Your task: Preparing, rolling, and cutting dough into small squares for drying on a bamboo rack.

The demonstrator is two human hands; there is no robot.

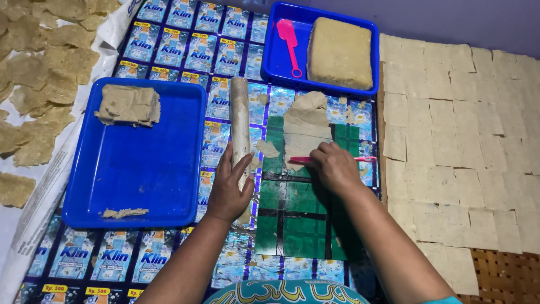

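My left hand [229, 188] rests flat on the lower end of a long rolling pin [239, 121] that lies lengthwise on the mat. My right hand [336, 167] grips a thin pink stick-like tool [364, 159] laid across a rolled-out sheet of tan dough [306, 126]. The dough lies on a green board with black lines [292, 214]. A small dough scrap [268, 148] sits between the pin and the sheet.
A blue tray [169, 186] at left holds a dough stack [129, 104] and a scrap [124, 213]. Another blue tray [281, 56] behind holds a dough block [339, 52] and pink scraper [290, 42]. Cut squares [461, 141] cover the right; dried pieces [39, 73] the left.
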